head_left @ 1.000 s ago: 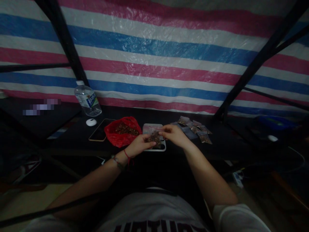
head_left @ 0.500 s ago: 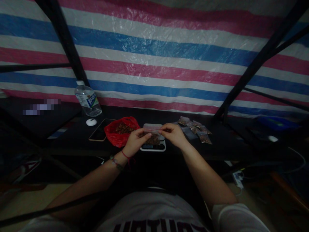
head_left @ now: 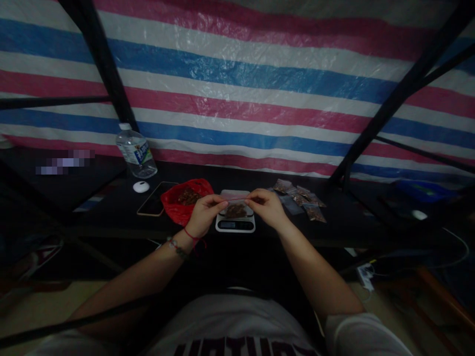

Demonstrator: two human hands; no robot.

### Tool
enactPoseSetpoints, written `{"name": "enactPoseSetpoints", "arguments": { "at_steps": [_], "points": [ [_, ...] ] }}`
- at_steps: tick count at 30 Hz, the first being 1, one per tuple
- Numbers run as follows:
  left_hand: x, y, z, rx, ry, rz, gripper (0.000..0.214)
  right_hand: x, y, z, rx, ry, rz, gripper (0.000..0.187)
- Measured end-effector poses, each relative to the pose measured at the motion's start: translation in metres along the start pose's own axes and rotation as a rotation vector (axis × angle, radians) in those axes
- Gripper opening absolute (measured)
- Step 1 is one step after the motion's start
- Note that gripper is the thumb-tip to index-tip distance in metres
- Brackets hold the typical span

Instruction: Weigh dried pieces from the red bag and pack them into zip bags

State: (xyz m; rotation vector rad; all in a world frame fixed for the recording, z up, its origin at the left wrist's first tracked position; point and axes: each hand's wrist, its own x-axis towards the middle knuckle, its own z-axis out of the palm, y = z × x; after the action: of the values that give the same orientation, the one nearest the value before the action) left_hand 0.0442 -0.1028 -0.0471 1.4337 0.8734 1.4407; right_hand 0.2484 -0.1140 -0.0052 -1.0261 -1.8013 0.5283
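Note:
Between my two hands is a small clear zip bag (head_left: 236, 211) with brown dried bits in its lower part, over a white digital scale (head_left: 236, 226). My left hand (head_left: 205, 211) pinches the bag's upper left edge. On the other side, my right hand (head_left: 266, 206) pinches its upper right edge. Whether the bag rests on the scale, I cannot tell. Just left of my left hand sits an open red plastic bag (head_left: 176, 202) holding more of the brown bits (head_left: 189, 196). Several filled zip bags (head_left: 299, 196) lie to the right of my right hand.
A phone (head_left: 153, 201), a white rounded case (head_left: 141, 187) and a large clear bottle (head_left: 137, 157) stand left on the black table (head_left: 237, 173). Dark metal posts (head_left: 107, 69) frame both sides, with a striped plastic sheet (head_left: 237, 94) behind. A blue object (head_left: 423, 190) lies far right.
My left fingers have moved up along the zip bag to its top edge. The bag's contents and the scale's display now show more fully.

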Motion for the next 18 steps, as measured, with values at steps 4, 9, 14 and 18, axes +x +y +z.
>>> {"name": "enactPoseSetpoints", "arguments": {
  "at_steps": [4, 9, 14, 18],
  "points": [
    [-0.002, 0.005, 0.001, 0.003, -0.005, 0.035, 0.026, -0.002, -0.004, 0.002, 0.002, 0.003, -0.020, 0.010],
    [-0.006, 0.010, 0.005, 0.054, -0.021, 0.050, 0.024, -0.004, -0.008, 0.007, 0.059, -0.010, -0.002, 0.009],
    [-0.007, 0.009, 0.005, 0.093, -0.032, 0.055, 0.025, -0.005, -0.007, 0.008, 0.054, -0.015, 0.017, 0.011],
    [-0.006, 0.009, 0.005, 0.185, -0.011, 0.058, 0.024, -0.005, -0.004, 0.011, 0.065, -0.046, 0.014, 0.011]
  ]
}}
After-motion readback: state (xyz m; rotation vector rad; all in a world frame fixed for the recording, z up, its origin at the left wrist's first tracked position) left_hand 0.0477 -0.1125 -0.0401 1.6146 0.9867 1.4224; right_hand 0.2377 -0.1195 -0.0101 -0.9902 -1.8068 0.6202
